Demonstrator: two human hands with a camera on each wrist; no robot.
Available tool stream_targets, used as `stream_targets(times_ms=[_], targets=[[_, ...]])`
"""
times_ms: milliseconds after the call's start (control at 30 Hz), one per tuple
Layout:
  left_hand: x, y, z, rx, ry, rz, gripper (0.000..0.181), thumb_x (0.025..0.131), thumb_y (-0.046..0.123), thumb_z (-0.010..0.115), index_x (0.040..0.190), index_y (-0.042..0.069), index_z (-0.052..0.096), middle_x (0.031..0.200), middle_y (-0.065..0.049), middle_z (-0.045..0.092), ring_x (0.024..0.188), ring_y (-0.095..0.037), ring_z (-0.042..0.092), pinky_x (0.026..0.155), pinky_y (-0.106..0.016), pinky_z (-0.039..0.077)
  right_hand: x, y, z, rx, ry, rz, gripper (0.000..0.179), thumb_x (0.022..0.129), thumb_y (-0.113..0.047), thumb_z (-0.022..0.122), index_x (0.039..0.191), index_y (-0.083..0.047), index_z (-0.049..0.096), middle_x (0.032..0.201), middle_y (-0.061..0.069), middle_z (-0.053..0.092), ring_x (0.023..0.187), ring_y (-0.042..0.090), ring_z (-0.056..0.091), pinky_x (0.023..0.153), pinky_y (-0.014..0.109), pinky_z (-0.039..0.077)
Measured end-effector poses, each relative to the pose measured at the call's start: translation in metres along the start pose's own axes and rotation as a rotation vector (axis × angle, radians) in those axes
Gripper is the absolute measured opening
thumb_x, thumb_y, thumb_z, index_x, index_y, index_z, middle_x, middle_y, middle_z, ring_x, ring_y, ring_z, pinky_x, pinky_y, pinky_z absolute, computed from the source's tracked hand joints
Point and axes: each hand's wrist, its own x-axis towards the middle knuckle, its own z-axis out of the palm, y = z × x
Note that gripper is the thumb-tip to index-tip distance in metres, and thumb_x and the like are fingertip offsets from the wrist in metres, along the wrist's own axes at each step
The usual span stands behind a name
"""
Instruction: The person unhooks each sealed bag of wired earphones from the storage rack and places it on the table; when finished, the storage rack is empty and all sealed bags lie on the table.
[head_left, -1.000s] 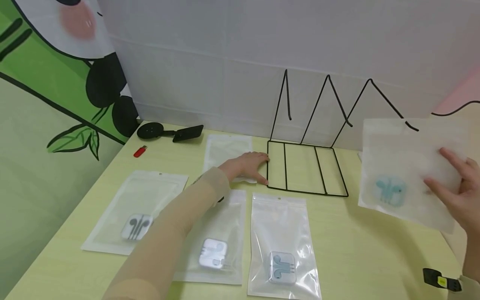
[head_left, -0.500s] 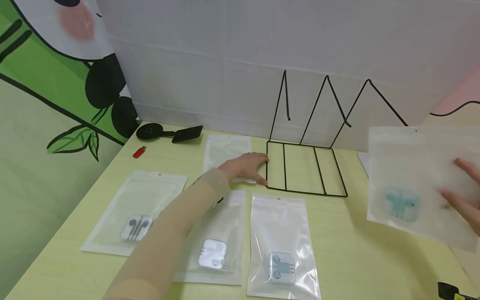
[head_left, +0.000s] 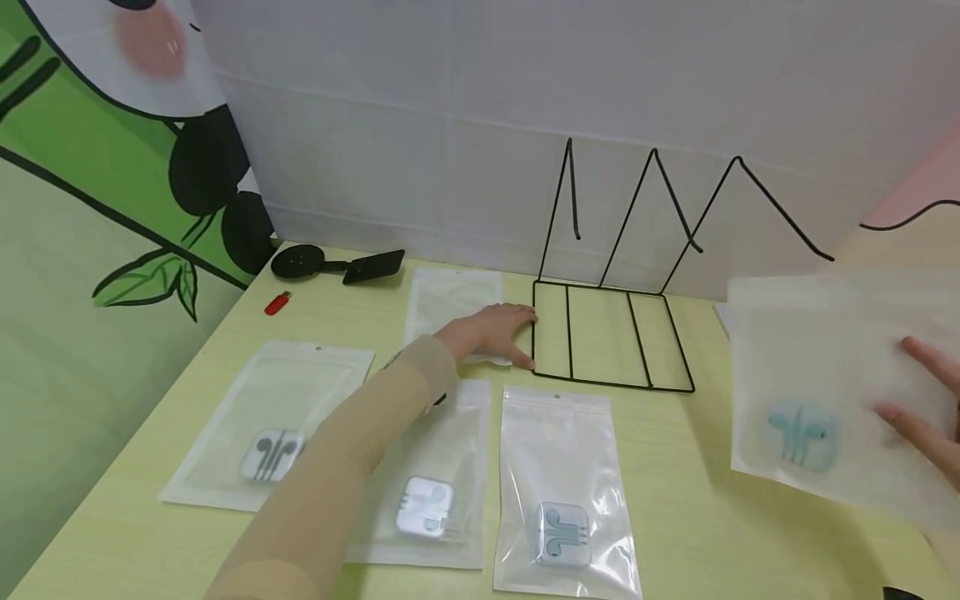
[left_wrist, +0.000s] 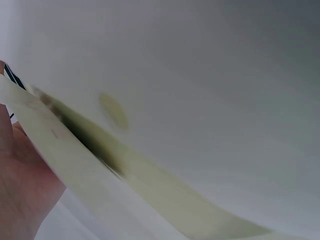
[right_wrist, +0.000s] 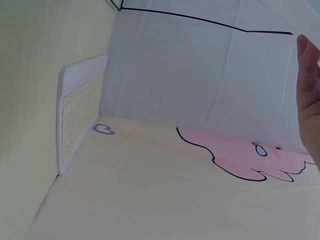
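Observation:
My left hand point(head_left: 497, 330) is at the left side of a black wire rack point(head_left: 572, 333). Its thumb and fingers are spread, with their tips at the rack's side bar. A translucent pouch point(head_left: 453, 296) lies partly under this hand, and white plastic fills most of the left wrist view. At the right edge my right hand point(head_left: 937, 425), partly out of frame, holds up another milky zip pouch point(head_left: 840, 333). Pale blue earphones in a case point(head_left: 801, 435) show through its plastic. In the right wrist view the right hand point(right_wrist: 310, 95) appears only at the edge.
Several earphone pouches lie on the table: a left one point(head_left: 232, 408), a middle one point(head_left: 465, 458), partly behind my arm, and a shiny one point(head_left: 558, 450). Behind them are a black spatula-like utensil point(head_left: 375, 267) and a red USB stick point(head_left: 277, 303). A white keyboard point(right_wrist: 80, 110) stands right.
My right hand and its pouch have moved right and then down, so the rack's right prong shows fully again. The left hand and the rack have stayed in place.

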Motion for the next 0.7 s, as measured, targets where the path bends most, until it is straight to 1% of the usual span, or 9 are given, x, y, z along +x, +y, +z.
stream_targets(times_ms=[33,100,167,233,333,400,433,533,700], targets=[[0.000,0.000,0.000,0.000,0.001,0.001,0.094,0.076,0.066,0.063,0.150,0.021,0.026,0.158,0.001,0.017,0.145,-0.022,0.014,0.117,-0.040,0.012,-0.002,-0.002,0.002,0.053,-0.009,-0.002,0.065,0.088,-0.013,0.066,0.146,-0.017,0.037,0.131,0.023,0.042,0.118,0.012,0.037,0.082,-0.003,0.020],[0.000,0.000,-0.001,-0.005,0.001,0.002,0.094,0.077,0.066,0.063,0.150,0.021,0.026,0.158,0.001,0.017,0.145,-0.022,0.014,0.117,-0.040,0.012,-0.006,-0.003,0.006,0.161,-0.035,-0.004,0.067,0.086,-0.001,0.065,0.146,-0.017,0.038,0.122,0.008,0.044,0.103,-0.008,0.040,0.075,-0.002,0.034],[-0.001,0.000,-0.001,-0.010,0.002,0.002,0.093,0.077,0.065,0.064,0.150,0.021,0.026,0.158,0.001,0.017,0.145,-0.022,0.013,0.117,-0.040,0.011,-0.011,-0.003,0.010,0.279,-0.068,-0.010,0.070,0.084,0.009,0.062,0.146,-0.014,0.038,0.116,-0.007,0.039,0.088,-0.020,0.041,0.055,0.003,0.042],[-0.001,0.000,-0.001,-0.007,0.001,0.003,0.093,0.077,0.065,0.064,0.150,0.021,0.026,0.158,0.001,0.017,0.145,-0.022,0.014,0.117,-0.040,0.011,-0.016,-0.004,0.014,0.460,-0.107,-0.022,0.071,0.083,0.020,0.055,0.145,-0.007,0.036,0.116,-0.015,0.035,0.083,-0.016,0.053,0.048,0.011,0.048],[-0.001,0.001,-0.001,0.001,0.001,0.005,0.093,0.077,0.065,0.063,0.150,0.021,0.026,0.157,0.000,0.018,0.145,-0.022,0.014,0.117,-0.040,0.012,-0.023,-0.004,0.021,0.741,-0.151,-0.051,0.070,0.079,0.029,0.050,0.143,0.005,0.032,0.117,-0.002,0.037,0.084,-0.005,0.062,0.049,0.018,0.052],[-0.001,0.001,-0.001,0.004,0.002,0.006,0.093,0.077,0.065,0.063,0.150,0.021,0.026,0.157,0.000,0.018,0.145,-0.022,0.015,0.117,-0.039,0.012,-0.028,-0.004,0.026,0.882,-0.177,-0.065,0.070,0.077,0.032,0.048,0.141,0.010,0.030,0.120,0.003,0.037,0.086,0.000,0.064,0.051,0.021,0.053],[-0.001,0.001,-0.001,0.005,0.003,0.008,0.093,0.077,0.065,0.063,0.150,0.020,0.026,0.157,0.000,0.018,0.145,-0.022,0.015,0.117,-0.039,0.012,-0.031,-0.003,0.028,0.922,-0.187,-0.062,0.070,0.077,0.032,0.048,0.141,0.011,0.030,0.122,0.004,0.036,0.086,0.002,0.065,0.050,0.021,0.053],[0.000,0.001,0.000,0.011,0.004,0.012,0.094,0.077,0.066,0.063,0.150,0.020,0.026,0.157,0.000,0.018,0.145,-0.022,0.015,0.117,-0.039,0.012,-0.039,-0.002,0.033,0.929,-0.201,-0.048,0.071,0.077,0.033,0.048,0.142,0.011,0.029,0.123,0.003,0.037,0.084,0.003,0.065,0.049,0.023,0.053],[0.001,0.000,0.001,0.020,0.010,0.010,0.094,0.077,0.066,0.063,0.150,0.020,0.026,0.157,0.000,0.019,0.144,-0.022,0.016,0.117,-0.038,0.012,-0.053,0.001,0.040,0.957,-0.247,0.056,0.071,0.079,0.030,0.048,0.144,0.007,0.029,0.122,0.001,0.037,0.084,0.002,0.065,0.050,0.024,0.053]])
